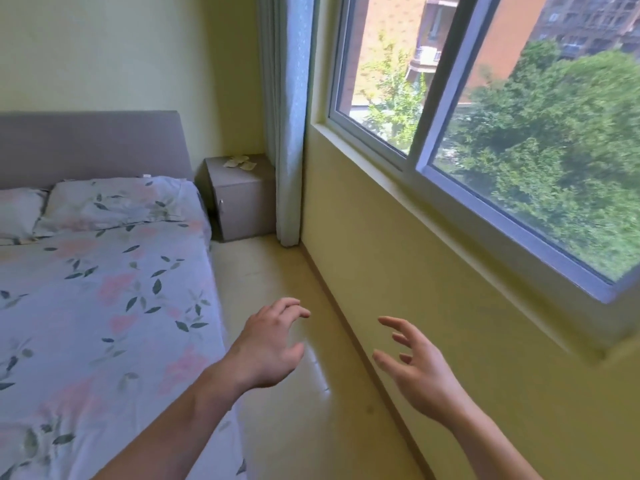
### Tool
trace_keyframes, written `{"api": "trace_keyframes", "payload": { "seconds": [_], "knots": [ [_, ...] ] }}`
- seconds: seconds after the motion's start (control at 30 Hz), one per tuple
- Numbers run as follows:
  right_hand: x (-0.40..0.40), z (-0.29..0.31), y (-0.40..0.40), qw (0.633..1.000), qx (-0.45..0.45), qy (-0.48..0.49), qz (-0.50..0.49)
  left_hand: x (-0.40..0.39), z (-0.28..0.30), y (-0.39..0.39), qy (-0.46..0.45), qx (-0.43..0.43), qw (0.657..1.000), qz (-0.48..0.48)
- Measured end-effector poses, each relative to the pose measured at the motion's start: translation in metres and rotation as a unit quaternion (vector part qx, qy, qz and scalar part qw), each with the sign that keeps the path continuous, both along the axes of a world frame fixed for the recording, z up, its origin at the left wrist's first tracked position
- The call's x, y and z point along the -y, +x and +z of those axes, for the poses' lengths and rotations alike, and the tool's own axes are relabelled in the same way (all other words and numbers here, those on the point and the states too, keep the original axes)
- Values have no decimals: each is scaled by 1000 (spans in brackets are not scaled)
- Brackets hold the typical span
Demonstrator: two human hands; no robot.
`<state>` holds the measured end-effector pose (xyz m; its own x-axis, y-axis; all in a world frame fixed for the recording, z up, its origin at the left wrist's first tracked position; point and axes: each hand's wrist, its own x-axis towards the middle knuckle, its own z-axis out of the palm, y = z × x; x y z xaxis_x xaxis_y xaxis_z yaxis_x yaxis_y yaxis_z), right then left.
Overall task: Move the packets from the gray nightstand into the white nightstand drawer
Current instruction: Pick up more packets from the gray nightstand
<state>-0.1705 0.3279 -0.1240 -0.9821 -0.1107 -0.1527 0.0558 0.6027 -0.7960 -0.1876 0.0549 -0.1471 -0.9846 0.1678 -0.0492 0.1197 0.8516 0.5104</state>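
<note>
A bedroom seen from head height. The gray nightstand (pixel 240 197) stands in the far corner, between the bed (pixel 104 289) and a curtain (pixel 289 133). A few pale packets (pixel 239 162) lie loosely on its top, near the back edge. They are small and blurred, so their count is unclear. The left hand (pixel 270 344) and the right hand (pixel 414 365) reach forward over the floor (pixel 294 306), both released, fingers spread and holding nothing, well apart from the nightstand. The white nightstand is not in view. The likely risks: light, flat packets may slide off the top or behind the nightstand when picked up, and one could be left behind or dropped on the way to a drawer somewhere out of sight.
</note>
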Motion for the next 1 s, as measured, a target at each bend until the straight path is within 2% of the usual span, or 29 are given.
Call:
{"api": "trace_keyframes", "payload": {
  "seconds": [0.23,0.33,0.67,0.83,1.0],
  "knots": [
    [-70,-3,-131,998,-14,-21,62,-50,15,-104,-4,-3,998,69],
    [-73,-3,-200,994,-28,-17,103,-48,25,-132,-2,-21,992,122],
    [96,7,-391,949,-53,-38,308,73,21,-186,-7,-12,949,316],
    [159,7,-489,947,-60,-26,315,141,15,-282,1,-9,945,327],
    [191,15,-588,957,-69,-25,279,187,27,-415,-7,-23,960,277]
  ]
}}
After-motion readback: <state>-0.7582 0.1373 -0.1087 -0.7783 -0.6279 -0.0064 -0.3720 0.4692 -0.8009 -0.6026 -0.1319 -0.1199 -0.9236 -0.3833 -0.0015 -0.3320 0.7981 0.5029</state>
